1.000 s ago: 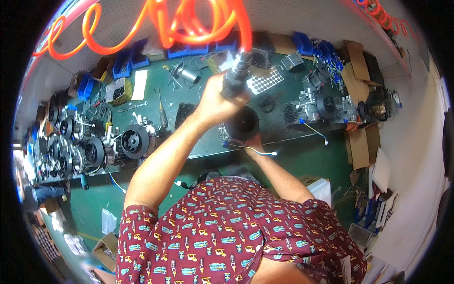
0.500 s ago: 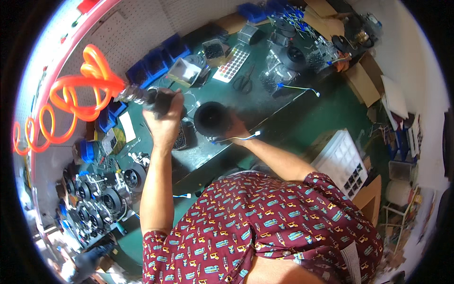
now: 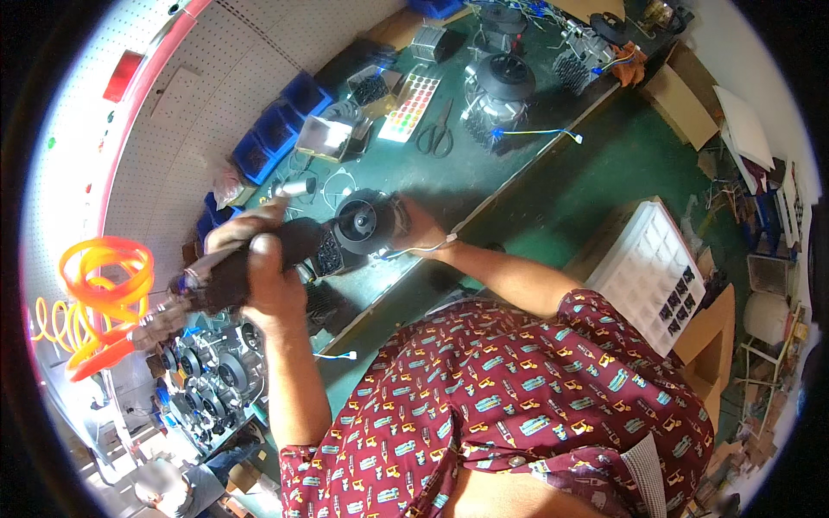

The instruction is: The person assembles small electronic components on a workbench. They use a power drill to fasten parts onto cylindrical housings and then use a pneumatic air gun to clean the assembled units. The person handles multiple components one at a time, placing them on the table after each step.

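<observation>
My left hand (image 3: 275, 274) is wrapped round a dark air tool (image 3: 220, 278), which lies tilted with its nose toward the right. An orange coiled air hose (image 3: 105, 302) joins its lower left end through a metal fitting. Just right of that nose, my right hand (image 3: 421, 226) grips a small motor unit (image 3: 361, 223) with a round black wheel facing up. Whether the tool touches the unit I cannot tell. A cable with a white plug hangs from the unit by my right wrist. Below them, a black box of small parts (image 3: 330, 255) rests on the bench.
Blue bins (image 3: 276, 129) line the pegboard. Scissors (image 3: 436, 136), a sheet of coloured dots (image 3: 409, 108) and another motor unit (image 3: 503, 86) lie on the green bench. More units (image 3: 211, 380) stand lower left, near another person (image 3: 164, 485). A white tray (image 3: 641, 268) is on the right.
My left hand has tipped the air tool over, its hose end swinging down and left and its nose toward the motor unit. The unit has shifted slightly left.
</observation>
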Tool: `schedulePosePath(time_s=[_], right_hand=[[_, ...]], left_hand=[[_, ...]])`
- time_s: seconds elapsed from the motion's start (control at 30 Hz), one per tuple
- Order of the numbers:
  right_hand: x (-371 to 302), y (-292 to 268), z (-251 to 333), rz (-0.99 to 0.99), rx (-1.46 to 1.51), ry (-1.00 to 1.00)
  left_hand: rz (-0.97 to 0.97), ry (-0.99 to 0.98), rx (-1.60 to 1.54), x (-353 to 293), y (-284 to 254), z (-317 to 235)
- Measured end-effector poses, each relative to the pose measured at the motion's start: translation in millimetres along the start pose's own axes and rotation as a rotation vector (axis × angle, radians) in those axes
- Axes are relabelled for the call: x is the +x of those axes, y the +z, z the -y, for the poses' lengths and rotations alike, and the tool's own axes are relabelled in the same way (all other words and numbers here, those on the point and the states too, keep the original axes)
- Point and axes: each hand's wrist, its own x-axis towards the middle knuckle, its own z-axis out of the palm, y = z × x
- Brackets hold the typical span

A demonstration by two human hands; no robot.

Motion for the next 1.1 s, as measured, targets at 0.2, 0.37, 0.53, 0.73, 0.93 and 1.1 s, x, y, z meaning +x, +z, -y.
schedulePosePath(time_s=[0.2, 0.37, 0.53, 0.73, 0.93, 1.1], right_hand=[[1.3, 5.6, -3.3, -0.061, -0.309, -0.010], [-0.2, 12.5, 0.5, -0.080, -0.362, -0.017], [-2.4, 15.2, 1.5, -0.087, -0.371, -0.017], [-3.4, 15.1, 2.8, -0.090, -0.369, -0.019], [-5.3, 15.9, 4.4, -0.084, -0.364, -0.021], [-5.5, 17.1, 3.0, -0.085, -0.359, -0.026]], left_hand=[[0.076, -0.184, 0.041, -46.0, 14.8, 33.5], [0.035, -0.206, 0.048, -58.4, 16.1, 41.0], [0.010, -0.185, 0.052, -62.1, 19.6, 39.1], [0.072, -0.161, 0.199, -64.3, 25.7, 31.9], [0.152, -0.123, 0.212, -66.4, 24.2, 36.3], [0.139, -0.104, 0.188, -63.2, 28.8, 31.9]])
